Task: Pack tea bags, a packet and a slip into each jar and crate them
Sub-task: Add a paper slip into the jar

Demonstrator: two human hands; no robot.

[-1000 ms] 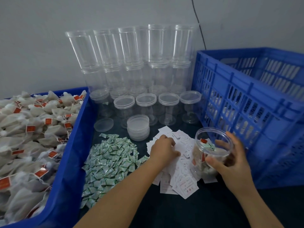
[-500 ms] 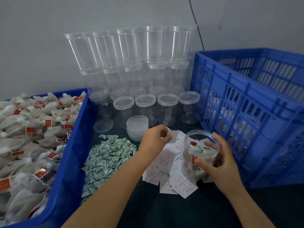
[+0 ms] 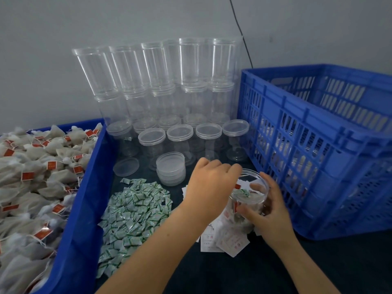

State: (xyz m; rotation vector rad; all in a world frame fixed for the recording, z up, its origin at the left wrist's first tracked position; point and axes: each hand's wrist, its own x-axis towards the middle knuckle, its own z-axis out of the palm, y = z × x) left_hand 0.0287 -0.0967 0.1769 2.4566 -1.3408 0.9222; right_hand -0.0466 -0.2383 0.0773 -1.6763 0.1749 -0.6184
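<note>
My right hand (image 3: 271, 213) grips a clear jar (image 3: 257, 195) by its side, tilted with its mouth up and to the left. Inside it lie tea bags and a green packet (image 3: 244, 193). My left hand (image 3: 212, 185) is at the jar's rim, its fingertips pinching a white slip (image 3: 244, 183) that reaches into the mouth. More slips (image 3: 224, 240) lie spread on the dark table under the jar. A heap of green packets (image 3: 131, 213) lies to the left of them. Tea bags with red tags (image 3: 31, 177) fill the blue bin (image 3: 84, 209) at far left.
A tall blue crate (image 3: 318, 145) stands right beside the jar, with jars dimly visible through its slots. Stacked empty jars (image 3: 169, 81) line the back wall, with lidded jars (image 3: 180, 134) in front. A stack of lids (image 3: 170, 168) and one loose lid (image 3: 126, 166) lie near the packets.
My left hand lifted a slip off the pile and carried it right to the jar's mouth. My right hand brought the jar closer to it and tilted it.
</note>
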